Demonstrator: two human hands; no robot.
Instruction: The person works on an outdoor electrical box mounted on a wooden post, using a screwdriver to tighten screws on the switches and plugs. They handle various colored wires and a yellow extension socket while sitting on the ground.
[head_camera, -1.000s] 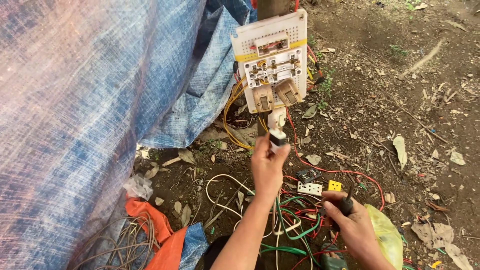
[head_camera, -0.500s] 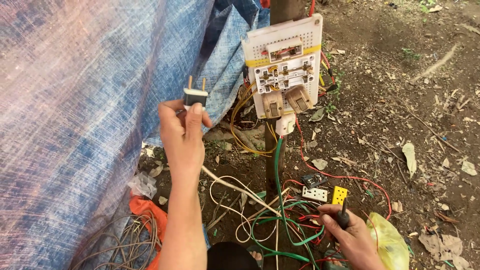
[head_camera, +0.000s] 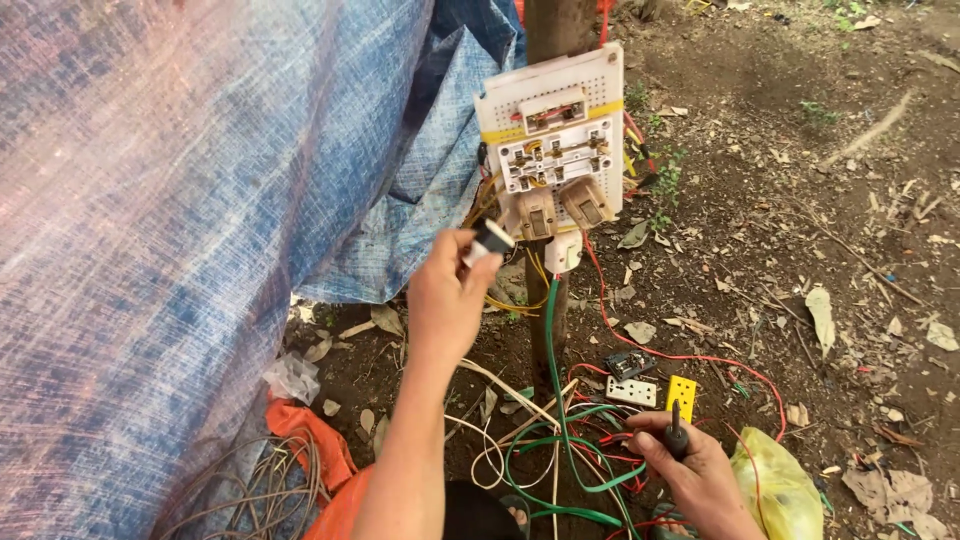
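Just beside the switchboard (head_camera: 553, 150), a plug (head_camera: 490, 240) is pinched, unplugged, by the left hand (head_camera: 445, 300); a screwdriver (head_camera: 677, 435) is gripped by the right hand (head_camera: 695, 470).

Two bare forearms, no sleeves, left hand (head_camera: 443, 300), right hand (head_camera: 695, 472), no gloves

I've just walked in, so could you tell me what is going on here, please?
A person works outdoors at a white electrical board fixed to a post. The left hand holds a plug up close to the board's lower sockets. The right hand rests low, gripping a dark screwdriver over a tangle of wires on the ground.
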